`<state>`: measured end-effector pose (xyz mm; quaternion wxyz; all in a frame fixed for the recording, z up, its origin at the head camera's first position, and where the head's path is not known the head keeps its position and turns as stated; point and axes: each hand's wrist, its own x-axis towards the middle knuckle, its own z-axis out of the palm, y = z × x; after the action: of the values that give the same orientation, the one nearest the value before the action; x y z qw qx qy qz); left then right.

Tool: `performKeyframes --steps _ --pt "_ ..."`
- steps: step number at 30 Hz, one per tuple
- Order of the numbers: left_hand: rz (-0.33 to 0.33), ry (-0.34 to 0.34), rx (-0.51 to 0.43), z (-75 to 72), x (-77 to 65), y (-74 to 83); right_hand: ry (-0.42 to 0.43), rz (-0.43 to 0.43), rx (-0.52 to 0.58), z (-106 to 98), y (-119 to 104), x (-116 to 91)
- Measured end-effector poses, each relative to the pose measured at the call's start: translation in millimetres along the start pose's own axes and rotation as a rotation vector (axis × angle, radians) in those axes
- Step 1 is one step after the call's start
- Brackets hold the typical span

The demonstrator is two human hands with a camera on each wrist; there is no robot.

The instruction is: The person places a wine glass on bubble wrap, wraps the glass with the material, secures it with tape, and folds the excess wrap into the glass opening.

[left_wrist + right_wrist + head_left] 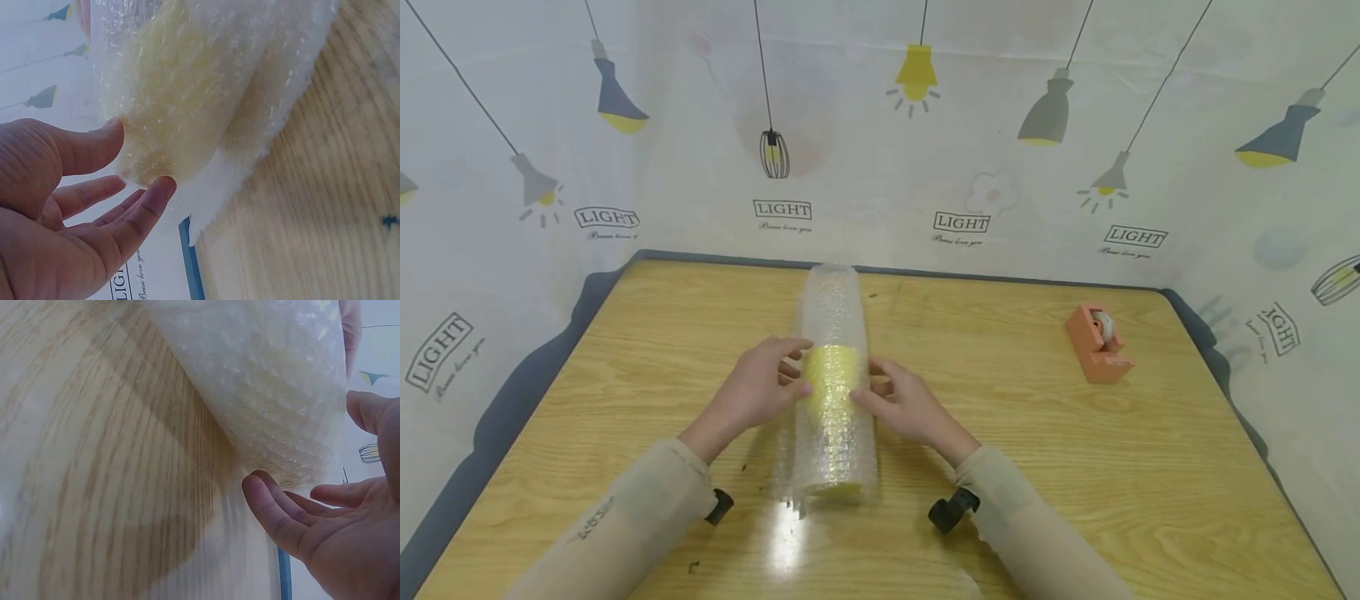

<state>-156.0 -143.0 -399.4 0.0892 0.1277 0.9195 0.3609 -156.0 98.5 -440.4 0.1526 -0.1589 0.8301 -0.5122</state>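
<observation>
A roll of bubble wrap (831, 300) around a yellow item (833, 371) lies lengthwise on the table. The item's kind is hidden by the wrap. My left hand (765, 382) touches the roll's left side with thumb and fingertips. In the left wrist view the left hand (81, 200) keeps thumb and fingers apart against the bubble wrap (206, 75). On the opposite side my right hand (910, 404) touches the roll with loosely bent fingers. The right wrist view shows the right hand (350, 525) with spread fingers at the edge of the bubble wrap (250, 375).
An orange tape dispenser (1097, 343) with a roll of clear tape stands at the right of the wooden table (1000, 333). Behind the table hangs a white sheet (865, 150) printed with lamps. Small dark specks lie near the table's front left.
</observation>
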Motion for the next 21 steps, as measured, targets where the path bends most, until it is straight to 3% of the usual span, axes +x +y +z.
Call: performKeyframes --steps 11,21 --pt "0.020 -0.031 -0.031 7.5 3.8 1.9 0.084 -0.031 -0.018 -10 3 -6" --pt "-0.009 -0.083 -0.001 10.0 6.7 0.6 0.097 -0.087 -0.062 -16 4 -11"
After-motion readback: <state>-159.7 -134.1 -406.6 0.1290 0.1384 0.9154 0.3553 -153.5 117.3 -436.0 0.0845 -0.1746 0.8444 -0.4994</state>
